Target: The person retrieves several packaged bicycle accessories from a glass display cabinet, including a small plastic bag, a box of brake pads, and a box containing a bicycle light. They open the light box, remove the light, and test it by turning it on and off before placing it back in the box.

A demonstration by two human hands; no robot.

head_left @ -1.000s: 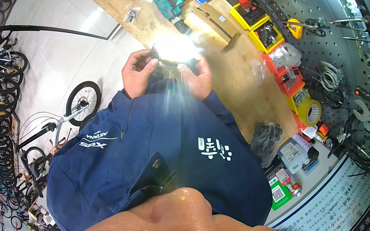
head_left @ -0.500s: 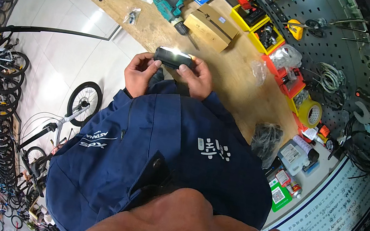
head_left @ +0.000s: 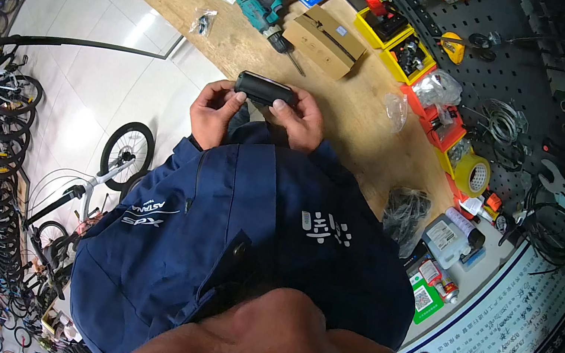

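Observation:
A black bike light [head_left: 265,89], oblong with rounded ends, is held level between both hands just off the workbench edge. My left hand [head_left: 213,114] grips its left end, thumb on the near side and fingers curled behind. At the other end my right hand [head_left: 300,122] holds it the same way, its thumb pressed on the near face. No beam shows from the light. The far side of it, and most fingertips, are hidden.
On the wooden workbench [head_left: 355,106] lie a teal cordless drill [head_left: 262,10], a cardboard box [head_left: 323,42] and small plastic bags. Yellow and red parts bins [head_left: 407,55] line a tool pegboard [head_left: 512,73]. A bicycle [head_left: 127,157] stands on the left.
The bright glow along the bike light's far side has gone out. Both hands keep the same grip and place.

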